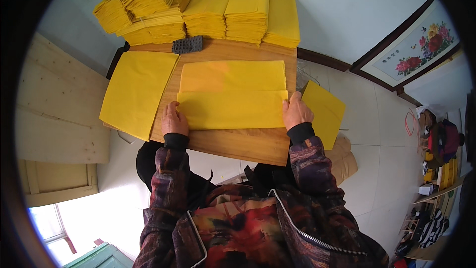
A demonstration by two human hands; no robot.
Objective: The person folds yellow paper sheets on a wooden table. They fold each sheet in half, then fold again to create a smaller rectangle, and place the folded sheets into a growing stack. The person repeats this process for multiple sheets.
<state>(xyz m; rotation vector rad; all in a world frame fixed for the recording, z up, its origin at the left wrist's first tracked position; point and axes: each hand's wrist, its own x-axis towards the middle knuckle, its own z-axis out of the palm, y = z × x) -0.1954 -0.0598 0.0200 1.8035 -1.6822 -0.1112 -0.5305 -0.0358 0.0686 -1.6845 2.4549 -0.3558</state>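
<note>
both hands lie flat and open on a folded yellow sheet (232, 110) in the middle of the wooden worktop (238, 144). the left hand (174, 120) presses its left end, the right hand (296, 112) its right end. the sheet's far edge overlaps a second yellow sheet (233, 75). left of it a loose pile of sheets (136, 92) hangs over the worktop's left edge. tall yellow stacks (198, 7) crowd the far edge, with a dark grey block (187, 44) just before them. bare wood shows along the near edge.

Yellow paper sheet (232, 110), yellow stacks (208, 7), brown wooden board (238, 144), dark mottled red-purple jacket sleeves (168, 178)
</note>
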